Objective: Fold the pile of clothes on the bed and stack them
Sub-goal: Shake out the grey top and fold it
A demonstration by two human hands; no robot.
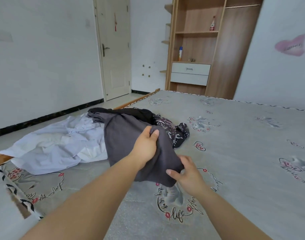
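- My left hand (146, 144) and right hand (186, 174) both pinch the dark grey garment (127, 141).
- It trails away from my grips, up-left, onto the clothes pile (65, 142) at the bed (243, 153) edge.
- Right hand grips the nearer corner.

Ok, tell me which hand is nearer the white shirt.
Left. The left hand grips the grey garment just beside the white shirt; the right hand grips it farther away.
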